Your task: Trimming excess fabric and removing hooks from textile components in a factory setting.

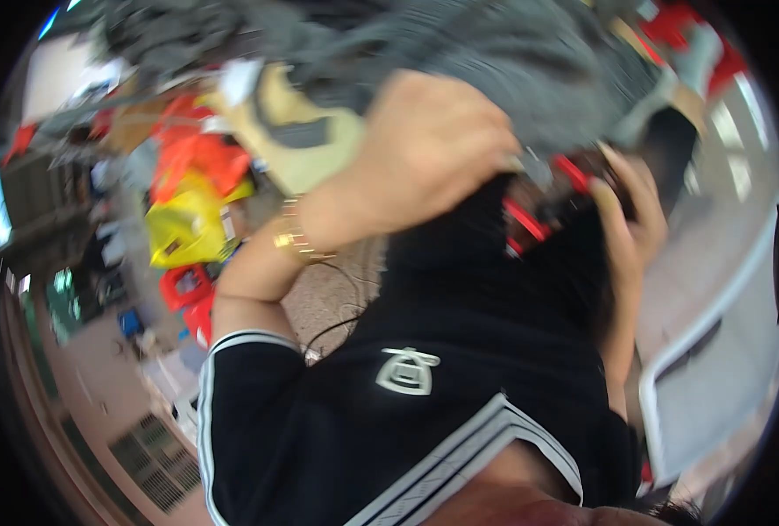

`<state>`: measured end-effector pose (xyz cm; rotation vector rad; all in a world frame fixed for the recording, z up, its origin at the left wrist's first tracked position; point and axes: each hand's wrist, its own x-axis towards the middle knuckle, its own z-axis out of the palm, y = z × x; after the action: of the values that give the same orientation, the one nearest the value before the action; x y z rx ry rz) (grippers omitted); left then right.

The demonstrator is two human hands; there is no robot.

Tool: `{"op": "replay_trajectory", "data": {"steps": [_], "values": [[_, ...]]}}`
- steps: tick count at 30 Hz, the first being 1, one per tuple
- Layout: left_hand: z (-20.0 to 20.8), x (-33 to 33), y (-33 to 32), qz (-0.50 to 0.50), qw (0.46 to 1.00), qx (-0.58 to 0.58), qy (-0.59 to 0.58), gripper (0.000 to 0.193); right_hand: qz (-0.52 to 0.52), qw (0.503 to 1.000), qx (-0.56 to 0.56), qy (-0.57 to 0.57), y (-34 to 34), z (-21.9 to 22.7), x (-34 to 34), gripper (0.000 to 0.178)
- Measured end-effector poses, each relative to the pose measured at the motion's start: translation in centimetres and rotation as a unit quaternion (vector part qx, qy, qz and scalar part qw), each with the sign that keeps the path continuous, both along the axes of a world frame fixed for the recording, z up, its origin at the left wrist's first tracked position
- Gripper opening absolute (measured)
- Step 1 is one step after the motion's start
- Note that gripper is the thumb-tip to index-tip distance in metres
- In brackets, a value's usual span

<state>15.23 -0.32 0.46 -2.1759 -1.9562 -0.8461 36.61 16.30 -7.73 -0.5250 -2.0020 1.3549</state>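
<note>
My left hand [438,131], with a gold bracelet [291,230] at the wrist, is closed, its fingertips pinched together, blurred by motion. What it pinches, if anything, is too smeared to make out. To its right, my right hand [630,210] curls its fingers about a dark brown thing with red parts [572,174], held over my lap. A second red strip [525,221] shows on the dark material between the hands. The kind of this object is unclear. Grey cloth [530,79] lies beyond both hands.
On the left are a cream ring-shaped piece [297,131], an orange bag [197,145], a yellow bag [188,223] and a red plastic thing [186,287]. A black cable [332,326] runs below my left forearm. A pale-edged grey surface [714,368] stands at right. Another person's dark sleeve [670,136] shows top right.
</note>
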Motion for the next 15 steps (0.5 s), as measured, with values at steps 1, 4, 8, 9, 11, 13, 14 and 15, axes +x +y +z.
{"op": "replay_trajectory", "data": {"steps": [1,4,8,9,11,13,14,15], "values": [[1.4,0.0,0.3,0.021,0.997,-0.063,-0.037,0.010,0.020,0.999,-0.032,0.017,0.1,0.4,-0.4,0.036],[1.6,0.5,2.1,0.103,0.926,-0.076,-0.356,0.016,0.016,0.996,-0.054,0.071,0.6,0.7,-0.8,0.038],[1.5,-0.2,3.8,0.088,0.898,-0.100,-0.418,0.018,-0.009,0.996,-0.002,0.087,1.1,2.0,-0.8,0.038],[1.4,-0.4,4.0,0.084,0.883,-0.098,-0.451,0.019,-0.005,0.996,0.029,0.087,1.3,2.4,-1.0,0.038],[1.4,-0.5,4.2,0.080,0.861,-0.105,-0.490,0.022,-0.001,0.996,0.042,0.084,1.2,2.9,-1.3,0.039],[1.3,-0.6,4.3,0.074,0.852,-0.101,-0.508,0.022,0.006,0.995,0.055,0.081,1.1,3.4,-1.9,0.040],[1.3,-0.6,4.4,0.068,0.843,-0.095,-0.524,0.022,0.012,0.995,0.009,0.097,1.0,3.5,-2.4,0.041],[1.4,-0.6,4.5,0.069,0.842,-0.095,-0.527,0.022,0.017,0.993,-0.037,0.111,0.8,3.6,-2.9,0.042]]}}
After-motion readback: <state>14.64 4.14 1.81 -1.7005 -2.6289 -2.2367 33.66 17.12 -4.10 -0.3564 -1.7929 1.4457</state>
